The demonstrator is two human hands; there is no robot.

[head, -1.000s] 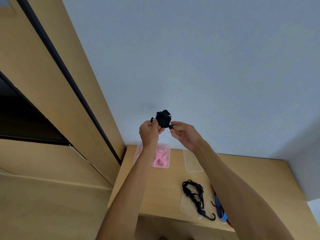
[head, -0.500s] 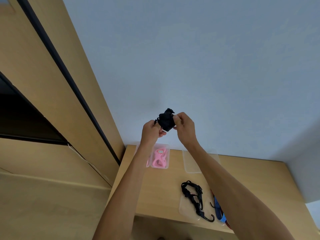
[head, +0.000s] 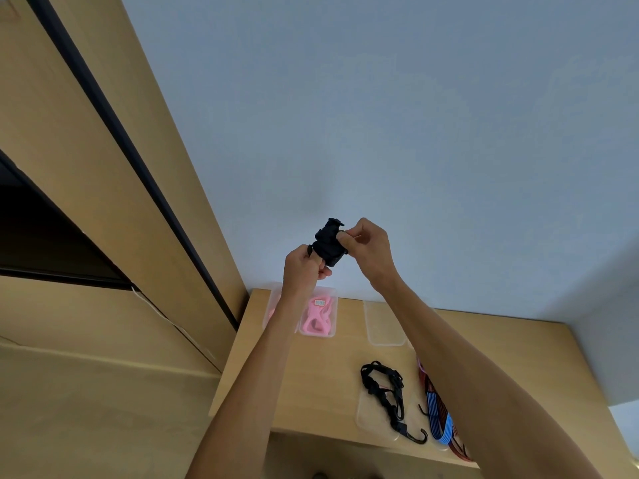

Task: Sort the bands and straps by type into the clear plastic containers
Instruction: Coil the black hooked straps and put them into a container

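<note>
Strap: black bundled strap (head: 327,241) hangs in the air, well above the table (head: 304,375), with the pink-band container (head: 320,314) below it.
Change: I see my right hand (head: 368,247) now pressed against the bundle's right side, where a second ago it stood slightly apart; both hands and the bundle have also risen a little.
Left hand: my left hand (head: 302,271) has its fingers (head: 324,271) closed round the bundle's lower left end.
Right hand: thumb and forefinger pinch the strap's upper right edge.
Meaning: I judge that I'm tightening or tidying the roll before placing it; no drop has begun.
Containers: empty clear container (head: 383,324) sits just right of the pink one; black hooked cord (head: 389,397) and blue and red straps (head: 437,414) lie nearer me.
</note>
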